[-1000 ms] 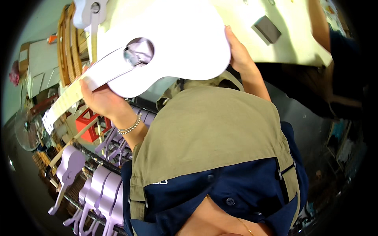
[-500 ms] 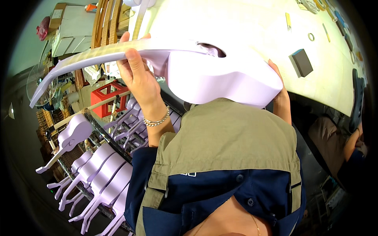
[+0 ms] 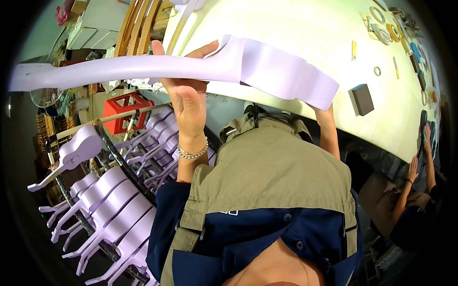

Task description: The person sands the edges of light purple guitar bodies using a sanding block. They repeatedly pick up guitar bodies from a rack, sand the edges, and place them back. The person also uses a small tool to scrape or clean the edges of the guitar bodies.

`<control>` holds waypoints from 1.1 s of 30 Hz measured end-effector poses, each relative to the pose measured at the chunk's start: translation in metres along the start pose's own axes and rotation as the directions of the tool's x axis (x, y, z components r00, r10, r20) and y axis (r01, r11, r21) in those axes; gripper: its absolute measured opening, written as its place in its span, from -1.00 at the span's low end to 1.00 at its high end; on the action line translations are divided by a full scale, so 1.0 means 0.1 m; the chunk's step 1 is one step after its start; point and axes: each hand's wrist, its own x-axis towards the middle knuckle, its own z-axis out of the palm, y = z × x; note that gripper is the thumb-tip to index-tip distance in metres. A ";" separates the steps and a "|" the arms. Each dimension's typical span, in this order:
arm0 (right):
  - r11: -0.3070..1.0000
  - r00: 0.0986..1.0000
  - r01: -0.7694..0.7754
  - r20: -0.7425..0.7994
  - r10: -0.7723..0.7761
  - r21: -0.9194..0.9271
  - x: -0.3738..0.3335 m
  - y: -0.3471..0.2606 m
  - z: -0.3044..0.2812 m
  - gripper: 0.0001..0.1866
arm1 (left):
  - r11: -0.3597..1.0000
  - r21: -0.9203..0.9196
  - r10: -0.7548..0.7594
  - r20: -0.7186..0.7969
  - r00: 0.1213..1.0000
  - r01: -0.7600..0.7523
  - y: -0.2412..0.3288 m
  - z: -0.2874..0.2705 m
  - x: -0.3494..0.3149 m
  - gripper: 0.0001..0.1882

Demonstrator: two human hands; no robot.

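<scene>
Left hand [image 3: 192, 112] with ukulele [image 3: 267, 66] now edge-on

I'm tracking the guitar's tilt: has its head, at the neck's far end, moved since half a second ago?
Yes, upward in the view: the guitar's head was level with the red stool and now sits higher than it.

You have open passage over right tabletop [image 3: 329, 52] past held ukulele [image 3: 281, 71]; dark block [image 3: 361, 100] obstructs. Left: red stool [image 3: 125, 114], racked ukuleles [image 3: 110, 200] crowd your path below.
</scene>
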 end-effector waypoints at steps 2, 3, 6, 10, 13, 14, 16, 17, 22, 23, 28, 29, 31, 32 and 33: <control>1.000 1.000 0.004 -0.013 -0.003 0.030 -0.03 0.06 0.01 -0.40 | 1.000 0.012 -0.003 -0.018 1.000 0.003 -0.01 -0.04 -0.04 -0.17; 0.999 1.000 0.010 -0.013 -0.009 0.034 -0.04 0.06 0.03 -0.45 | 1.000 0.016 -0.004 -0.033 0.999 0.005 -0.02 -0.05 -0.07 -0.18; 1.000 0.999 0.004 0.043 -0.003 -0.018 -0.03 0.00 0.06 -0.36 | 0.999 0.030 -0.009 -0.098 0.995 0.012 -0.02 -0.06 -0.10 -0.22; 0.991 0.995 0.012 0.096 0.000 -0.130 0.02 -0.19 0.13 -0.14 | 0.999 -0.037 -0.011 -0.316 0.949 -0.001 -0.09 -0.11 -0.13 -0.21; 0.960 0.991 0.113 0.105 -0.088 -0.255 0.01 -0.46 0.27 -0.10 | 0.997 -0.030 -0.073 -0.463 0.883 0.067 -0.25 -0.28 -0.22 -0.32; 0.943 0.987 0.146 0.108 -0.119 -0.298 0.01 -0.58 0.34 -0.09 | 0.996 -0.039 -0.091 -0.494 0.865 0.082 -0.28 -0.32 -0.23 -0.33; 0.929 0.989 0.123 0.116 -0.087 -0.350 0.00 -0.71 0.38 -0.08 | 0.983 -0.144 -0.178 -0.586 0.790 0.115 -0.34 -0.36 -0.26 -0.36; 0.922 0.993 0.089 0.107 -0.053 -0.376 -0.02 -0.78 0.42 -0.07 | 0.972 -0.190 -0.224 -0.596 0.771 0.136 -0.39 -0.46 -0.29 -0.39; 0.837 0.990 0.130 0.111 -0.084 -0.531 -0.08 -0.97 0.52 -0.02 | 0.952 -0.211 -0.305 -0.708 0.637 0.222 -0.62 -0.64 -0.44 -0.39; 0.778 0.986 0.161 0.124 -0.107 -0.607 -0.11 -1.04 0.56 0.00 | 0.942 -0.266 -0.335 -0.741 0.581 0.205 -0.66 -0.63 -0.46 -0.41; 0.787 0.899 0.429 0.295 -0.324 -0.443 -0.22 -1.38 0.77 0.09 | 0.739 -0.600 -0.668 -0.593 0.450 0.306 -0.96 -0.87 -0.68 -0.47; 0.815 0.890 0.436 0.318 -0.327 -0.383 -0.25 -1.44 0.82 0.13 | 0.709 -0.612 -0.678 -0.455 0.577 0.350 -1.11 -0.99 -0.79 -0.48; 0.859 0.883 0.410 0.370 -0.290 -0.305 -0.23 -1.41 0.88 0.15 | 0.626 -0.684 -0.668 -0.222 0.710 0.376 -1.32 -1.14 -0.96 -0.49; 0.880 0.878 0.393 0.393 -0.274 -0.267 -0.23 -1.39 0.91 0.16 | 0.553 -0.755 -0.668 -0.149 0.729 0.352 -1.36 -1.09 -0.97 -0.50; 0.903 0.873 0.379 0.401 -0.278 -0.200 -0.24 -1.38 0.94 0.17 | 0.478 -0.817 -0.677 -0.109 0.728 0.322 -1.39 -1.04 -0.99 -0.50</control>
